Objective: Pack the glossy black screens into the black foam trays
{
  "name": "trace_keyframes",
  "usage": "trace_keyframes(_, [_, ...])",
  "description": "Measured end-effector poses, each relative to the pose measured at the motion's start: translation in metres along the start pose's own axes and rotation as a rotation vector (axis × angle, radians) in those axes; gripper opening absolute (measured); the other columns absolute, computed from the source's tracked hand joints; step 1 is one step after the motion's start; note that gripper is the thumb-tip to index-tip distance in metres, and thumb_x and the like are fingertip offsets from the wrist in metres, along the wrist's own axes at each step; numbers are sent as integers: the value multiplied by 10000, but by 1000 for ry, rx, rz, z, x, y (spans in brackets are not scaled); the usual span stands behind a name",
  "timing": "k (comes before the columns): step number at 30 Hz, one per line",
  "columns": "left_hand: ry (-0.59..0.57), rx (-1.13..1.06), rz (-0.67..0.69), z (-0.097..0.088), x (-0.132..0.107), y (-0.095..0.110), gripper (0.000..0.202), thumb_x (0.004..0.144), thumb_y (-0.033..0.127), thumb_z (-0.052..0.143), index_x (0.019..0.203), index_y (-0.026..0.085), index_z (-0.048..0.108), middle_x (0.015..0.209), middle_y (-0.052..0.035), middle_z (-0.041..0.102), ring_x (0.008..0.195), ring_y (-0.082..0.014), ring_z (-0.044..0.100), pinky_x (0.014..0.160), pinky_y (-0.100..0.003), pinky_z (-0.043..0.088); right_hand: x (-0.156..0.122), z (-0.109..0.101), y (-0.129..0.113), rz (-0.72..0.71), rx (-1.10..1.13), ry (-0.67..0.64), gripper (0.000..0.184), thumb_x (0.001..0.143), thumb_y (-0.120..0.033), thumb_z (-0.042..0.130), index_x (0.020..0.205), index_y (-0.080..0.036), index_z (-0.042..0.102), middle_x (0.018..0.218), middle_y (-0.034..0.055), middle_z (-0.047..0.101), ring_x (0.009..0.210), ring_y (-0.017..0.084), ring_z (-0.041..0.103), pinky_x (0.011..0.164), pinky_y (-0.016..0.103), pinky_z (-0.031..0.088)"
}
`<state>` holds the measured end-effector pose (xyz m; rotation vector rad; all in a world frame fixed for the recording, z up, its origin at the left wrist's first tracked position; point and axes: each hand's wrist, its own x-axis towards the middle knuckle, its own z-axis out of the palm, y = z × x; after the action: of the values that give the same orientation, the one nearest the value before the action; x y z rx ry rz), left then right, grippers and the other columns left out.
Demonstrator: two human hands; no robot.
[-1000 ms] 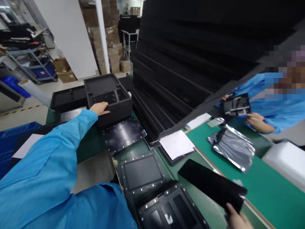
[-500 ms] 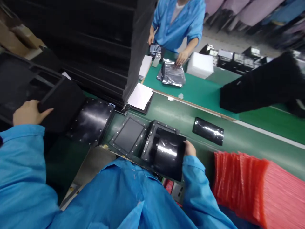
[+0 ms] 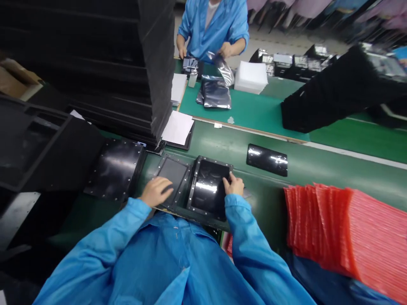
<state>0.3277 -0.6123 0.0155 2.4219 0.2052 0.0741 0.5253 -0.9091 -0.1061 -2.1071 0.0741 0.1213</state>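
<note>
My right hand (image 3: 234,184) is at the right edge of a glossy black panel (image 3: 208,187), with its fingers over the edge. The panel lies inside an open black frame tray (image 3: 212,164) on the green conveyor belt (image 3: 333,163). My left hand (image 3: 155,191) rests flat, holding nothing, on a neighbouring dark tray with a rectangular recess (image 3: 173,173). A black riveted plate (image 3: 113,170) lies to the left of that tray. Another glossy black panel (image 3: 267,159) lies on the belt, apart from both hands.
A tall stack of black foam sheets (image 3: 95,63) and a black foam case (image 3: 41,148) stand at left. A stack of red bags (image 3: 346,233) lies at right. Across the belt, a co-worker (image 3: 213,29) handles a silver bag over a green mat (image 3: 241,110).
The glossy panel now lies down in the frame tray, and my right hand has shifted onto its edge. My left hand has left the black foam case and moved onto the recessed tray.
</note>
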Motion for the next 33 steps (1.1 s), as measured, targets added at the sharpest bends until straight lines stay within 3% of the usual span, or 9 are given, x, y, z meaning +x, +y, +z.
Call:
trace_keyframes(3, [-230, -190, -108, 75, -1, 2, 501, 774, 468, 580, 1213, 228, 575, 1242, -107, 592, 1189, -287, 519, 1046, -453, 393, -67, -13, 33, 37, -22, 2, 601, 575, -560, 648, 1027, -164, 647, 1167, 156, 569, 1167, 329, 467, 1036, 499, 318])
trace_keyframes(5, [-316, -304, -188, 115, -4, 3, 676, 745, 458, 619, 1340, 188, 446, 1368, -140, 480, 1294, -299, 421, 1101, -460, 331, -112, -19, 57, 194, 32, -16, 698, 624, -646, 566, 1127, -162, 605, 1207, 147, 575, 1163, 313, 497, 1021, 476, 357])
trace_keyframes(10, [-306, -436, -327, 173, -26, 4, 754, 819, 382, 532, 1455, 178, 181, 1521, -148, 224, 1413, -250, 213, 1171, -424, 194, -164, -17, 87, 418, 144, -69, 775, 622, -696, 547, 1192, -172, 586, 1241, 126, 590, 1211, 314, 492, 1039, 460, 364])
trace_keyframes(15, [-269, -391, -401, 175, -15, 8, 806, 799, 356, 556, 1471, 204, 137, 1539, -113, 201, 1425, -245, 169, 1178, -425, 154, -129, -20, 77, 335, 311, -255, 841, 641, -628, 606, 1345, -193, 459, 1380, 99, 482, 1292, 285, 420, 1081, 447, 322])
trace_keyframes(18, [-197, -343, -401, 165, 51, 15, 793, 774, 332, 592, 1460, 196, 218, 1519, -105, 263, 1418, -245, 196, 1173, -410, 166, -60, -15, 61, 193, 302, -332, 854, 642, -607, 617, 1367, -203, 419, 1410, 98, 442, 1315, 283, 383, 1090, 452, 302])
trace_keyframes(21, [-96, -313, -452, 156, 131, 23, 550, 857, 325, 506, 1380, 212, 381, 1418, -82, 444, 1361, -223, 336, 1139, -382, 252, 19, 0, 41, 94, 298, -305, 731, 716, -611, 526, 1314, -196, 455, 1375, 110, 472, 1325, 269, 359, 1091, 448, 285])
trace_keyframes(24, [-46, -291, -530, 156, 175, 25, 374, 909, 318, 443, 1263, 203, 491, 1251, -76, 589, 1216, -212, 509, 1066, -350, 358, 63, 15, 32, 29, 316, -240, 607, 762, -584, 476, 1209, -174, 508, 1251, 123, 550, 1223, 258, 452, 1056, 435, 326])
trace_keyframes(29, [-6, -230, -503, 162, 181, 32, 345, 920, 330, 438, 1226, 181, 496, 1192, -100, 611, 1146, -217, 556, 1018, -345, 401, 66, 18, 33, 13, 310, -227, 458, 753, -541, 510, 1032, -180, 551, 1050, 81, 601, 1037, 233, 532, 978, 405, 388])
trace_keyframes(33, [1, 2, -404, 161, 139, 53, 520, 829, 351, 563, 1294, 136, 476, 1370, -171, 476, 1307, -301, 400, 1102, -446, 294, 66, 13, 25, 15, 295, -243, 489, 740, -520, 515, 1071, -160, 544, 1077, 117, 604, 1015, 251, 547, 954, 440, 406])
